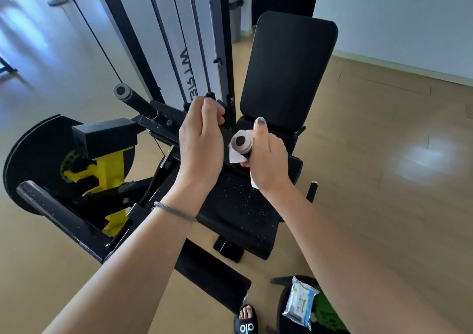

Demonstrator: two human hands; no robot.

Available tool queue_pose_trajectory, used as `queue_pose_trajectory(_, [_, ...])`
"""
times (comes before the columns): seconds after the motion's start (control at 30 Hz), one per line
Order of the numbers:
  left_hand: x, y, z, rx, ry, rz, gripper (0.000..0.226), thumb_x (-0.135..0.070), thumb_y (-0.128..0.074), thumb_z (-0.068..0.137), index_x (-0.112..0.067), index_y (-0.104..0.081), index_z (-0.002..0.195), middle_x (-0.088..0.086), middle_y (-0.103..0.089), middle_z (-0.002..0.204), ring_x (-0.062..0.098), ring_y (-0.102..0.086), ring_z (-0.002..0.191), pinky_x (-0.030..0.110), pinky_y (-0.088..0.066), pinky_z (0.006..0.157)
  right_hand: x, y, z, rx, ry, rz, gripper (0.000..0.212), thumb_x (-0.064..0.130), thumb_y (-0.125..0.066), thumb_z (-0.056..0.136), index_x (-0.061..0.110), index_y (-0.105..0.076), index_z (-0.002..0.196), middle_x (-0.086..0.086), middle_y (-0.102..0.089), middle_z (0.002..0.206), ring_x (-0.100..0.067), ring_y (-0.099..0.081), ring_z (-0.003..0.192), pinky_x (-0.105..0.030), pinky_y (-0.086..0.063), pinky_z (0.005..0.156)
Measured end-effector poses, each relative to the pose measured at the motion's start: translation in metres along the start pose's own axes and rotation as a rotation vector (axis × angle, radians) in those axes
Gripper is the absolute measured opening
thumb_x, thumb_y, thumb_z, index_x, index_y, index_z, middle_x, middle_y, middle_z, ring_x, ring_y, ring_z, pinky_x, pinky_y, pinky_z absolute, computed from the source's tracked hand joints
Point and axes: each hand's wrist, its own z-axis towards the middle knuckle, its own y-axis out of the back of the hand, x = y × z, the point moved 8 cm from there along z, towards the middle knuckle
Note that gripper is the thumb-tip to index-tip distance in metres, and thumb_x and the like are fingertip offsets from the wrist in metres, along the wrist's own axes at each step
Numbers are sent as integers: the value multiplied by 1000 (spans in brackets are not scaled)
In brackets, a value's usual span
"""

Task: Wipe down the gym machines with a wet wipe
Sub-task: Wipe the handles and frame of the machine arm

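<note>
Wet wipe (236, 157): one, white, wrapped round the near end of a black handle grip (241, 144), a corner hanging loose on the left of the grip and another edge showing below the heel of the right hand. It sits above the front of the seat pad, at the centre of the view.

Handle grip: one under the wipe, its round capped end facing the camera. A second, bare grip (135, 101) juts out upper left; a third, small one (311, 191) stands right of the seat.

Right hand (268, 159): one, fingers curled round the wipe and the grip beneath it, thumb raised straight up, forearm reaching in from lower right.

Left hand (202, 142): one, held just left of the wrapped grip, back toward the camera, fingers (213, 112) bent inward at the top; whether they hold anything cannot be told. A thin grey band (174, 211) circles the wrist.

Gym machine (102, 154): one, black frame with yellow parts, a round black disc at left and a padded roller (64, 218) at lower left.

Seat pad (238, 211): one, black, speckled with pale flecks. Back pad (289, 70): one, black, tilted upright behind the seat.

Weight-stack shroud (184, 39): one, white panels between black uprights.

Wipe packet (302, 303): one, blue and white, lying on a dark and green item at lower right, well apart from the hands.

Sandalled foot (246, 319): one, bottom edge, on the wooden floor (384, 205).

Grey bin (235, 11): one, far back.
</note>
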Motion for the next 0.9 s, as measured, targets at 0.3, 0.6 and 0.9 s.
queue_pose_trajectory(0.3, [-15, -34, -8, 175, -109, 91, 43, -28, -39, 106, -1, -48, 74, -2, -43, 62, 12, -39, 59, 26, -34, 57, -13, 8, -2, -72, -123, 5, 71, 49, -15, 108, 23, -46, 50, 4, -58, 56, -14, -57, 60, -38, -44, 69])
queue_pose_trajectory(0.6, [8, -32, -7, 99, 33, 40, 39, -39, -33, 103, -6, -45, 85, -2, -40, 73, 20, -38, 70, 42, -35, 67, -40, 17, -3, 46, -60, -114, 64, 40, -17, 111, 14, -37, 56, 0, -48, 51, -10, -45, 49, -30, -39, 62])
queue_pose_trajectory(0.9, [12, -36, -10, 90, 20, 20, 38, -31, -32, 103, -3, -51, 84, -4, -46, 74, 14, -42, 71, 27, -35, 63, -56, 39, -44, -23, 388, -696, 49, 27, -24, 109, 0, -56, 136, -13, -58, 138, -27, -48, 135, -43, -38, 115])
